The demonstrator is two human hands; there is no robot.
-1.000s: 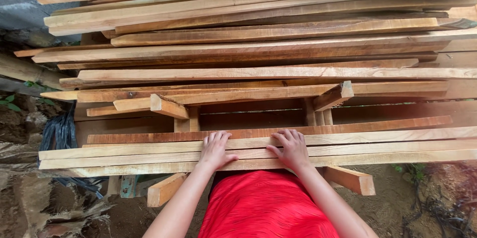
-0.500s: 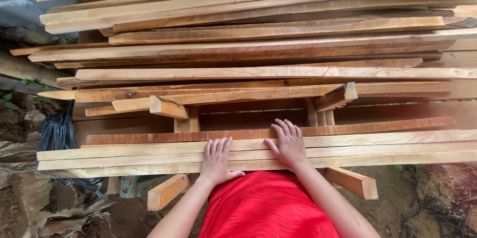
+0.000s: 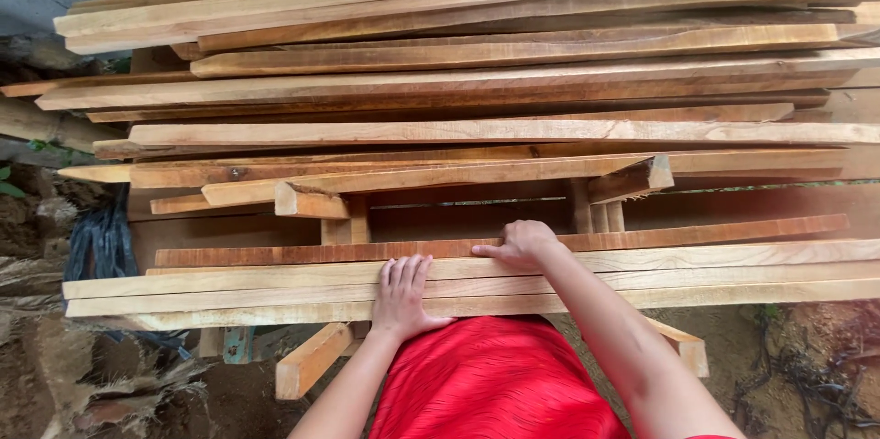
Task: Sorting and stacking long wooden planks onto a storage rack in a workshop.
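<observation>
Outdoors over dirt, before a stack of long sawn boards (image 3: 477, 82), I'd keep my flat left hand (image 3: 401, 294) steadying the pale slats (image 3: 229, 288) while my curled right hand (image 3: 521, 243), at one o'clock, hooks the reddish-brown strip (image 3: 697, 234).

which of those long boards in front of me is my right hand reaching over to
The reddish-brown board, farthest of the four near boards; your right hand curls over its edge, while the three paler ones lie nearer you.
</observation>
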